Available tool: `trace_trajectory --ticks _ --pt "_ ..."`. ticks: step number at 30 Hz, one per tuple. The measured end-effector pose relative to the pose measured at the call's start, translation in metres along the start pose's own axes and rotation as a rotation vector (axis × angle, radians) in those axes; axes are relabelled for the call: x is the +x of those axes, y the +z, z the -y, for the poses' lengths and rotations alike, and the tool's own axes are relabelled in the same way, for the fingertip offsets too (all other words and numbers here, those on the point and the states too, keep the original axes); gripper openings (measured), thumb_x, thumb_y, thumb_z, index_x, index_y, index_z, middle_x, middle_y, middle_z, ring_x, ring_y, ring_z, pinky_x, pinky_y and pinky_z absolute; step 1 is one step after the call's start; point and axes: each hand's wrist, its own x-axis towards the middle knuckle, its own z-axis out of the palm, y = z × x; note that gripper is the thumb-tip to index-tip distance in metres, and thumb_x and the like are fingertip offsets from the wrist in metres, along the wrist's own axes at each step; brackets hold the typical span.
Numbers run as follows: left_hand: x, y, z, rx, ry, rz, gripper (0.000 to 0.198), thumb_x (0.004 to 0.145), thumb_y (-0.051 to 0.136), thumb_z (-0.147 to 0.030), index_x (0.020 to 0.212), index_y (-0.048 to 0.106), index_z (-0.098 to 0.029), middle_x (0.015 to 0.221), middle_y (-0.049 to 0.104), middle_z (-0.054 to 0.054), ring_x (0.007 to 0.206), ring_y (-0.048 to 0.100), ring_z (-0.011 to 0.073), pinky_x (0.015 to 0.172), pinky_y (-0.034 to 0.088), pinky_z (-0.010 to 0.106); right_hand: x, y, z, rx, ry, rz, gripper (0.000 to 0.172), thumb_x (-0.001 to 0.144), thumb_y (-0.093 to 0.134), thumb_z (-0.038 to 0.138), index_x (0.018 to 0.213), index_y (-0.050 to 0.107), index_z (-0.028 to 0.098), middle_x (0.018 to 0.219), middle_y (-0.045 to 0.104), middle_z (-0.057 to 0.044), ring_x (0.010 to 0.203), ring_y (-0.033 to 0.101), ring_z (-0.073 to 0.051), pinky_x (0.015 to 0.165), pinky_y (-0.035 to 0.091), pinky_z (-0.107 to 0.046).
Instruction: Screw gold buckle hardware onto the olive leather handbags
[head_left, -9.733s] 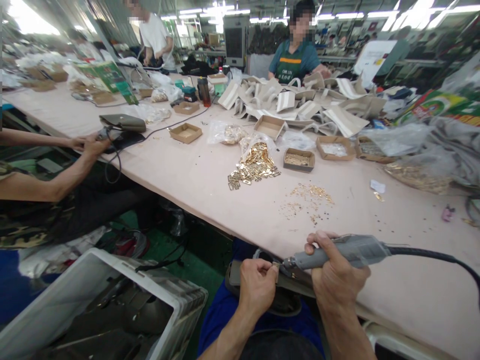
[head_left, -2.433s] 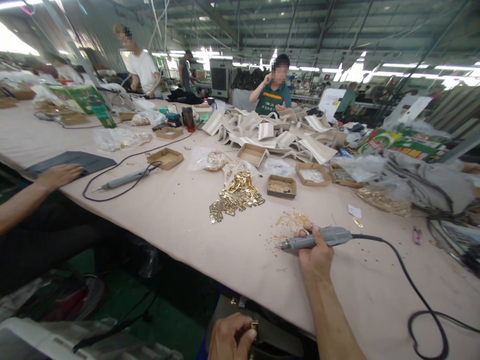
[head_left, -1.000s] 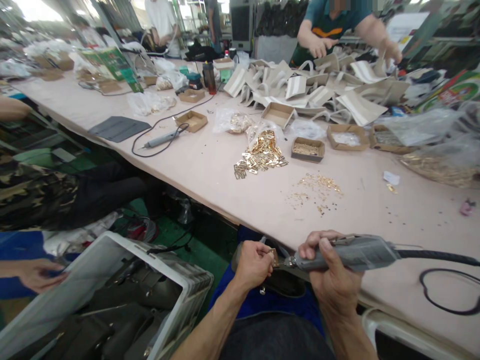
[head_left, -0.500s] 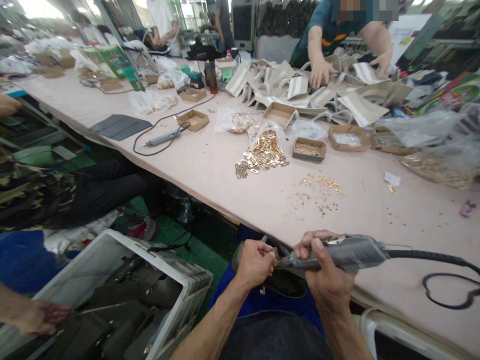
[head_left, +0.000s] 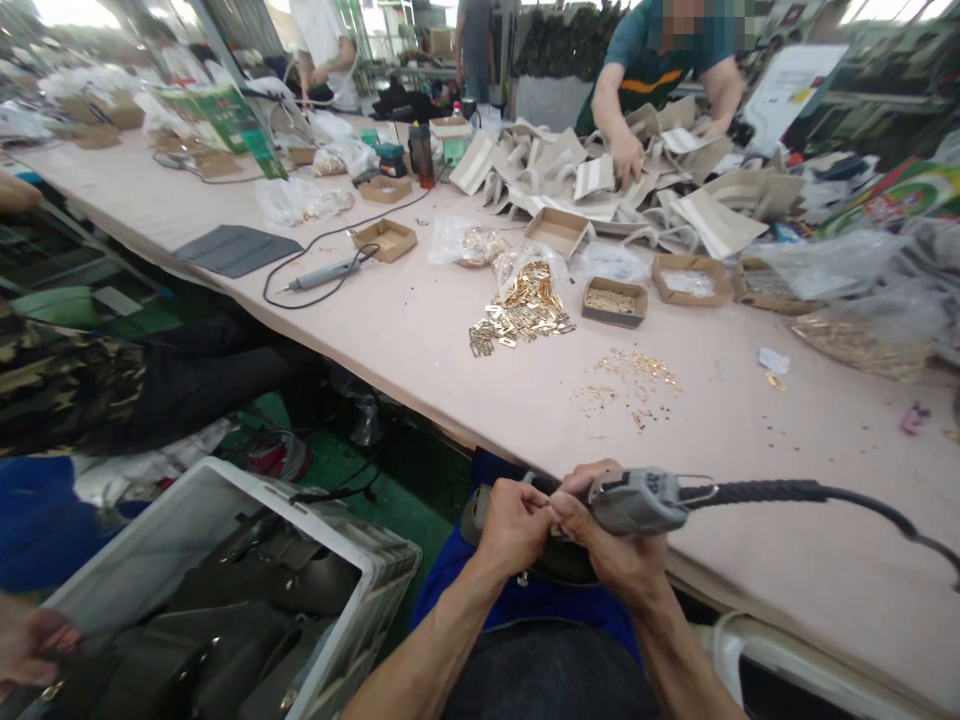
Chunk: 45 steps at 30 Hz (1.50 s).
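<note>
My right hand (head_left: 616, 535) is wrapped around a grey electric screwdriver (head_left: 641, 500), its cable end pointing right. Thumb and fingers of that hand reach forward to meet my left hand (head_left: 517, 525). The left fingers are closed in a pinch; the small gold metal fitting seen in them a moment ago is now hidden behind the fingertips. Below both hands, a dark olive bag piece (head_left: 574, 562) lies on my lap, mostly covered by them. The screwdriver's tip is also hidden.
On the table (head_left: 450, 360) lie a pile of gold fittings (head_left: 525, 310), scattered small screws (head_left: 637, 370) and a cardboard box (head_left: 615, 302). A second screwdriver (head_left: 322, 275) rests further left. A white crate (head_left: 360, 570) of dark pieces stands left, a co-worker's hand (head_left: 34, 640) over it.
My right hand has moved left against my left hand, and the screwdriver has swung so its cable end faces me more. The gold fitting has gone out of sight between the fingers.
</note>
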Motion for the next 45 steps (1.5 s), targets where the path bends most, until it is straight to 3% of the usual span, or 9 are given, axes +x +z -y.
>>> trace_trajectory --ticks 4,8,13,18,23,27,31,38,45 --pt "0.0 0.001 0.004 -0.06 0.01 0.046 0.025 0.07 0.067 -0.03 0.052 0.063 -0.013 0.048 0.043 -0.005 0.049 0.036 0.009 0.047 0.021 0.023 0.002 -0.002 0.005 -0.087 -0.05 0.163 0.016 0.082 0.082 0.031 0.081 0.07 0.022 0.071 0.064 0.001 0.06 0.058 -0.014 0.055 0.046 -0.026" --pt "0.002 0.003 0.008 -0.068 0.03 0.053 0.041 0.071 0.069 -0.042 0.045 0.05 -0.016 0.049 0.032 -0.004 0.051 0.029 0.0087 0.049 0.016 0.026 0.003 -0.007 0.008 -0.136 -0.096 0.359 0.018 0.079 0.085 0.034 0.078 0.072 0.022 0.067 0.066 0.0 0.058 0.059 -0.015 0.054 0.046 -0.027" --pt "0.002 0.002 0.01 -0.003 0.051 0.067 0.045 0.069 0.066 -0.043 0.044 0.036 -0.021 0.053 0.024 -0.004 0.054 0.023 0.0097 0.051 0.014 0.028 0.004 -0.003 0.009 -0.042 -0.1 0.532 0.02 0.075 0.088 0.035 0.077 0.073 0.022 0.065 0.066 0.001 0.056 0.057 -0.015 0.055 0.046 -0.028" --pt "-0.001 0.004 0.022 -0.034 0.065 0.097 0.046 0.069 0.07 -0.046 0.045 0.04 -0.02 0.054 0.027 -0.004 0.055 0.022 0.0097 0.051 0.014 0.029 0.001 -0.001 0.003 0.053 -0.051 0.53 0.02 0.075 0.088 0.032 0.076 0.071 0.022 0.063 0.065 0.001 0.056 0.057 -0.015 0.054 0.046 -0.028" --pt "-0.006 0.007 0.026 -0.021 0.02 0.042 0.048 0.068 0.072 -0.045 0.042 0.042 -0.018 0.048 0.028 -0.005 0.052 0.023 0.0083 0.049 0.013 0.027 -0.006 -0.008 -0.002 -0.002 -0.068 0.492 0.02 0.074 0.087 0.031 0.076 0.07 0.022 0.069 0.066 -0.001 0.061 0.057 -0.017 0.057 0.046 -0.03" --pt "-0.01 0.004 0.018 -0.118 -0.048 0.059 0.02 0.067 0.068 -0.031 0.057 0.067 -0.014 0.048 0.052 -0.002 0.042 0.039 0.0091 0.042 0.025 0.023 -0.013 -0.02 0.009 0.165 -0.104 0.367 0.013 0.078 0.082 0.025 0.086 0.072 0.024 0.069 0.065 -0.001 0.059 0.058 -0.017 0.058 0.048 -0.033" --pt "-0.017 0.001 0.011 -0.18 -0.041 0.07 0.017 0.066 0.063 -0.026 0.065 0.073 -0.012 0.058 0.069 0.006 0.035 0.045 0.0093 0.035 0.032 0.022 -0.024 -0.042 0.037 0.383 -0.133 0.167 0.016 0.08 0.077 0.031 0.094 0.072 0.025 0.066 0.062 -0.003 0.055 0.058 -0.019 0.051 0.047 -0.033" --pt "-0.043 0.001 -0.013 -0.243 -0.026 0.058 0.018 0.061 0.069 -0.03 0.061 0.07 -0.012 0.043 0.055 -0.001 0.03 0.038 0.0082 0.03 0.029 0.021 -0.05 -0.114 0.08 0.247 -0.29 -0.286 0.017 0.075 0.076 0.037 0.084 0.076 0.023 0.063 0.058 -0.008 0.04 0.043 -0.013 0.038 0.035 -0.034" --pt "-0.089 0.025 -0.076 -0.334 0.022 0.282 0.033 0.063 0.083 -0.04 0.071 0.075 -0.009 0.045 0.052 -0.002 0.032 0.03 0.0034 0.031 0.025 0.018 -0.131 -0.192 0.134 0.071 -0.443 -0.662 0.014 0.073 0.075 0.033 0.078 0.075 0.02 0.06 0.056 -0.007 0.042 0.042 -0.013 0.044 0.026 -0.036"
